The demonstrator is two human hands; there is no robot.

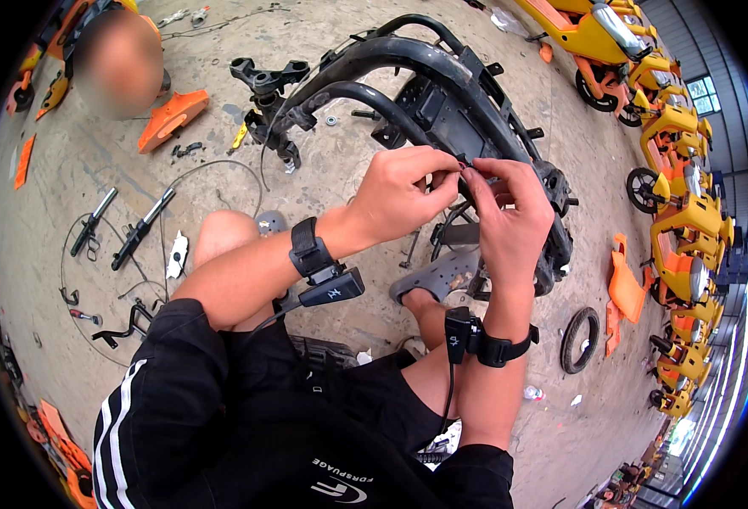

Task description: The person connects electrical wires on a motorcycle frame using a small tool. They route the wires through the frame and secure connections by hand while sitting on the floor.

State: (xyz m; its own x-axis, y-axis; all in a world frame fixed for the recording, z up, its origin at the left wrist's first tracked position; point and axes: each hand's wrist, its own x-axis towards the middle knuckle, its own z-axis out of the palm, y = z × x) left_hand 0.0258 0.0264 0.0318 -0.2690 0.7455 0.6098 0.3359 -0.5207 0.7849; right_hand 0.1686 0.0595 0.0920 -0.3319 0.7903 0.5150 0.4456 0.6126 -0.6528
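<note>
A black motorbike frame of bent tubes lies on the floor in front of me, its fork clamp end toward the far left. Over its middle, my left hand and my right hand meet fingertip to fingertip. Thumb and forefinger of each are pinched together. Something small and dark seems to sit between them, too small to name and partly covered by the fingers. Each wrist wears a black strap with a small black box: the left box and the right box.
Two shock absorbers lie on the left with cables around them. An orange panel is farther off, near a person. To the right are a tyre, another orange panel and a row of yellow scooters.
</note>
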